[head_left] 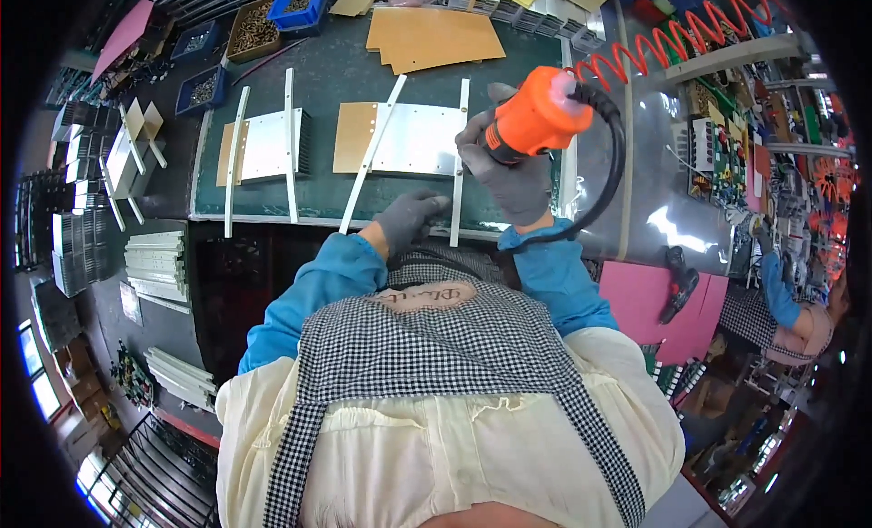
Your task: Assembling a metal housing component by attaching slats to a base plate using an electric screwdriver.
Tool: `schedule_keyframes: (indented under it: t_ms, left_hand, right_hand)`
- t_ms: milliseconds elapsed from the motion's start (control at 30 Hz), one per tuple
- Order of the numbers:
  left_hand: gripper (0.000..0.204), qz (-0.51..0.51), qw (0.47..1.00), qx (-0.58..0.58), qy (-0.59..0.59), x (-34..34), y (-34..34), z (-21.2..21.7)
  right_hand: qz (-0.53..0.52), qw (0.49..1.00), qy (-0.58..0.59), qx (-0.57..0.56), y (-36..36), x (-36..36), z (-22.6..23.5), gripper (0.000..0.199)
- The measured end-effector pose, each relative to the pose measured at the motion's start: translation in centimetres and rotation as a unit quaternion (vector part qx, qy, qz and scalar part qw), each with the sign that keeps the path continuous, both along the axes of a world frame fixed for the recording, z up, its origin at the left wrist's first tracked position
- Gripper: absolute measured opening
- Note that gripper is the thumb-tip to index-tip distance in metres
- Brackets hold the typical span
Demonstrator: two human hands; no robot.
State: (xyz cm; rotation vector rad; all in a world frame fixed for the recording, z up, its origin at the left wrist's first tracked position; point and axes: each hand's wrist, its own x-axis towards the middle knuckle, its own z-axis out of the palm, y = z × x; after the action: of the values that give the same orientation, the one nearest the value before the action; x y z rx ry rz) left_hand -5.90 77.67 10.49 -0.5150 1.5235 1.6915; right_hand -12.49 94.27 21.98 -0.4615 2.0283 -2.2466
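My right hand (510,169), in a grey glove, is wrapped round an orange and black electric screwdriver (543,110). The tool is raised over the right end of a silver metal plate (418,139), its tip hidden by the hand. A white strip (459,197) with holes crosses that end of the plate. Beside its lower part is my left hand (411,221), also gloved, fingers curled; whether it touches the strip or holds a small part is unclear. A second white strip (371,156) lies slanted across the plate, whose left portion is a brown sheet (352,133).
Another silver plate (272,145) with two white strips lies left on the green mat (318,192). Brown sheets (436,38) and blue bins (202,88) of small parts are behind. A red coiled hose (636,51) hangs right; a dark hand tool (678,285) rests on pink board.
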Motion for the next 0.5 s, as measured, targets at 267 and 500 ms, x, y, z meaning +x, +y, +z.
schedule_keyframes:
  t_ms: [267, 500]
  left_hand:
    - [0.032, -0.062, 0.849, -0.011, 0.525, 0.8, -3.0, -6.5]
    - [0.028, 0.228, 0.922, 0.307, -0.069, 0.2, -3.4, -3.0]
  right_hand:
    - [0.018, 0.997, -0.022, -0.068, 0.1, -0.5, -1.3, 0.071]
    - [-0.007, 0.997, -0.042, -0.064, -0.4, -0.6, -0.4, 0.073]
